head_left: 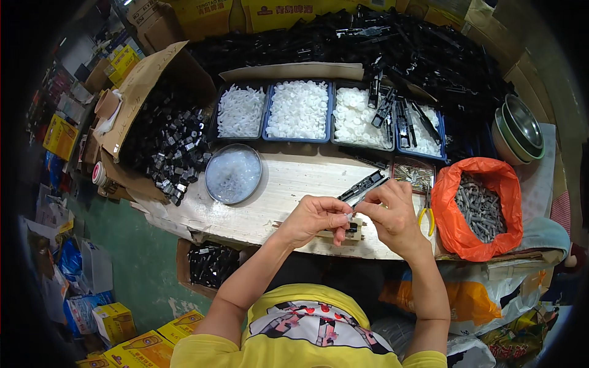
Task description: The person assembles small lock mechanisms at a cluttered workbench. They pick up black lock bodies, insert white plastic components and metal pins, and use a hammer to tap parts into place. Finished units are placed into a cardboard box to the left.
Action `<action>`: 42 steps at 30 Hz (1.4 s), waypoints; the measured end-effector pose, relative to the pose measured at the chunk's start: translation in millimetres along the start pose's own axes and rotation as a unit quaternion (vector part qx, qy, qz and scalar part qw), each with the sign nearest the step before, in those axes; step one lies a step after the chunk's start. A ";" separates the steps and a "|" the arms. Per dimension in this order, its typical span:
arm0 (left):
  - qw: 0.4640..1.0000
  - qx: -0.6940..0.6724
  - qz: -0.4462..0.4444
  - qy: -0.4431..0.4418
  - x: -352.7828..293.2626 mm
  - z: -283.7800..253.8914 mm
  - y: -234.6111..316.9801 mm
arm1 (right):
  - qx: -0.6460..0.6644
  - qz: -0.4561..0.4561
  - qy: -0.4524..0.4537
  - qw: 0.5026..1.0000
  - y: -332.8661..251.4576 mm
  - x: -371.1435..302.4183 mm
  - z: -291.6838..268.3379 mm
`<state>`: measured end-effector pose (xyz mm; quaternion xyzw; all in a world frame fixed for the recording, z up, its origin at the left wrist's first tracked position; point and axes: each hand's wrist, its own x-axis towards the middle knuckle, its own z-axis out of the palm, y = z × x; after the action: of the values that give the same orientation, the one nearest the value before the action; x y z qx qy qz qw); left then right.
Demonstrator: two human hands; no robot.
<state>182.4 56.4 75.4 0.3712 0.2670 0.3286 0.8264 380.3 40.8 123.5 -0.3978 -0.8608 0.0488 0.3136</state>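
Close together over the table's front part, both hands meet fingertip to fingertip. Between the thumb and fingers of my left hand (318, 219) is a small white plastic part (350, 215), mostly covered by the fingertips. My right hand (392, 211) is pinched at the same spot; what it grips is too small and hidden to name. Beneath the fingers sits a small light wooden block (351, 235) with a black piece in it, partly hidden by my left hand. Just beyond the hands lies a long black plastic housing (362, 186).
Blue trays of white plastic parts (298, 110) line the back, before a heap of black parts (288, 52). A round dish (260, 175) and a carton (132, 107) of black pieces stand left. At right are yellow-handled pliers (431, 222), a red bag (445, 202) of grey parts and stacked bowls (523, 119).
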 end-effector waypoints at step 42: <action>0.776 0.503 0.305 0.227 -30.7 -33.5 -37.7 | 0.008 0.064 -0.013 0.998 -14.5 -32.0 75.4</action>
<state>152.8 29.1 32.2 0.7105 0.4471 0.4570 0.2940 342.8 20.6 52.0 -0.4484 -0.8375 0.0811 0.3016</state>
